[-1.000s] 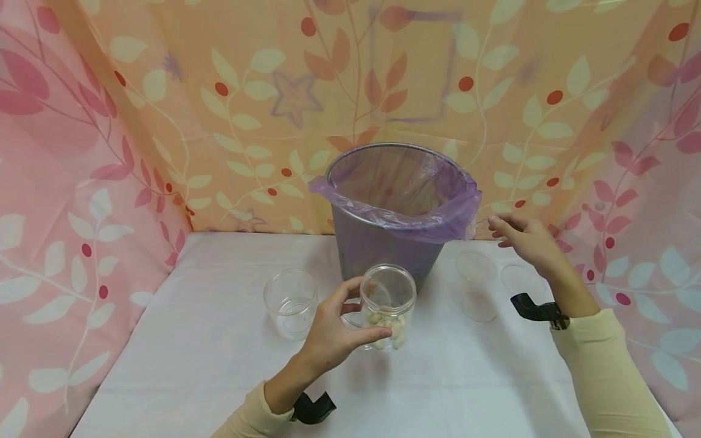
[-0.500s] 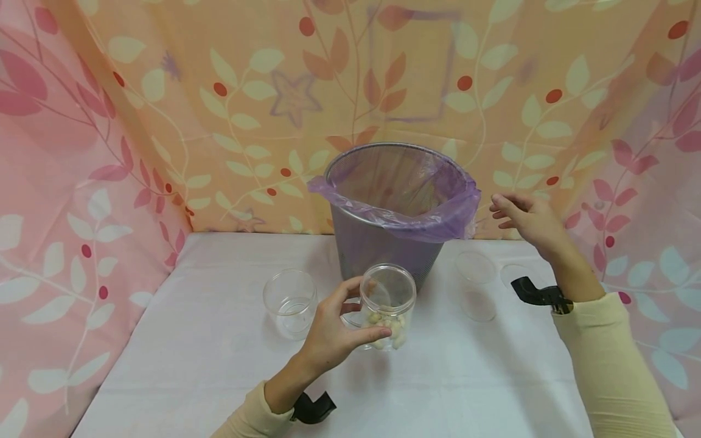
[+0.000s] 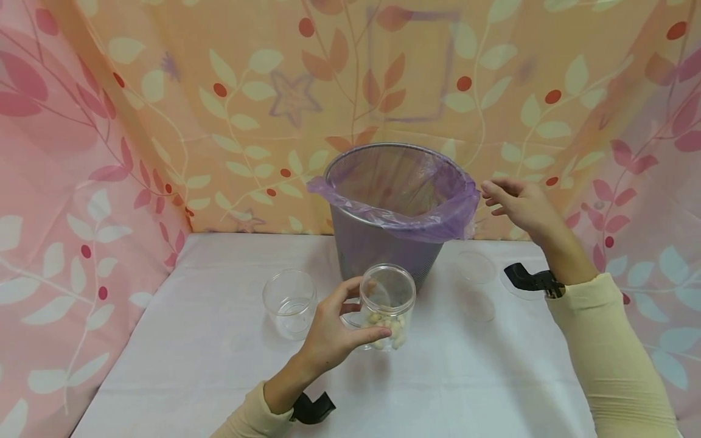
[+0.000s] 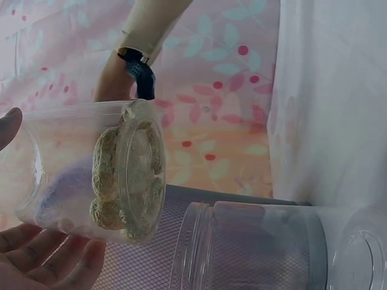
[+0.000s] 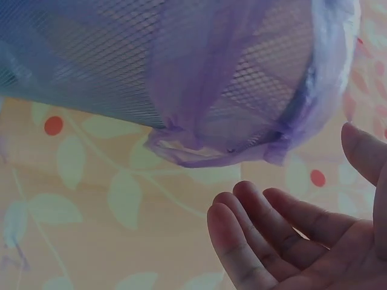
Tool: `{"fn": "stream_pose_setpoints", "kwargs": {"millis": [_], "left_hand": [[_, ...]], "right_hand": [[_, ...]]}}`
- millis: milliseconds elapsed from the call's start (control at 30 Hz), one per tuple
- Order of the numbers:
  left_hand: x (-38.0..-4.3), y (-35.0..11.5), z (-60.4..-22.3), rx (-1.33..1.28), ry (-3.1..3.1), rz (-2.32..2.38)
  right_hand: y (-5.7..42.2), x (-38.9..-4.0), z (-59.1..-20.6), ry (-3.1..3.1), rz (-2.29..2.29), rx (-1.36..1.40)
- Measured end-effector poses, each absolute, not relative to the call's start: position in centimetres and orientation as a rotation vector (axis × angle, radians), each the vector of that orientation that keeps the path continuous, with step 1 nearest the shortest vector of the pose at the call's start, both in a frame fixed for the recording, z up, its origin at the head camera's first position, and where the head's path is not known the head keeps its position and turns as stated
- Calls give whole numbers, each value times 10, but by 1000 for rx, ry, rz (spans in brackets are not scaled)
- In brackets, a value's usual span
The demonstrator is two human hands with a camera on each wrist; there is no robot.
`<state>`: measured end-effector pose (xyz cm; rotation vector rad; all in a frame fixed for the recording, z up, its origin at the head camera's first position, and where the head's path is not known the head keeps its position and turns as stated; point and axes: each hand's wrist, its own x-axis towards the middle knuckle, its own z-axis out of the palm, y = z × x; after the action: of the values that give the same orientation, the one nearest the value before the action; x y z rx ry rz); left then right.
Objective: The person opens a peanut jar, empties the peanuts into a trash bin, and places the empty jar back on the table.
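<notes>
My left hand [image 3: 339, 328] grips a clear plastic jar [image 3: 387, 292] around its side, in front of the bin. Several peanuts in their shells [image 4: 106, 175] lie at the jar's bottom, as the left wrist view shows. To the left stands a second clear jar [image 3: 290, 304] with no contents showing. My right hand [image 3: 520, 204] hovers just right of the bin's rim with loosely bent fingers [image 5: 227, 226] and nothing in them. The mesh bin [image 3: 378, 255] is lined with a purple plastic bag [image 3: 438, 222], folded over its rim.
Clear round lids [image 3: 476, 267] lie on the white-covered table [image 3: 181, 365] at the right, partly beneath my right forearm. Flower-patterned cloth [image 3: 246, 152] closes off the back and both sides. The bin stands at the table's back, against the cloth.
My right hand has risen, first drifting right and then back left toward the bin's rim. My left hand and the jar of peanuts have stayed in place.
</notes>
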<state>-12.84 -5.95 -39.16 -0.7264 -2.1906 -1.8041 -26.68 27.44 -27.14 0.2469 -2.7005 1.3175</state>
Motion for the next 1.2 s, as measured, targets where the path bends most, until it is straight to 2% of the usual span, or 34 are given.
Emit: {"fn": "stream_pose_setpoints", "kwargs": {"millis": [267,633,1200], "left_hand": [[-130,-59,-389,-733,-2180,-1785],[-132,-59,-390,-720,-2195,-1792],[-132,-59,-391,-723,-2198,-1783]], "right_hand": [[260,-277,-267,-2726,1190,250],[249,-282,-275,-2676,1406,278],[249,-286,-282,-2641,1501,252]]}}
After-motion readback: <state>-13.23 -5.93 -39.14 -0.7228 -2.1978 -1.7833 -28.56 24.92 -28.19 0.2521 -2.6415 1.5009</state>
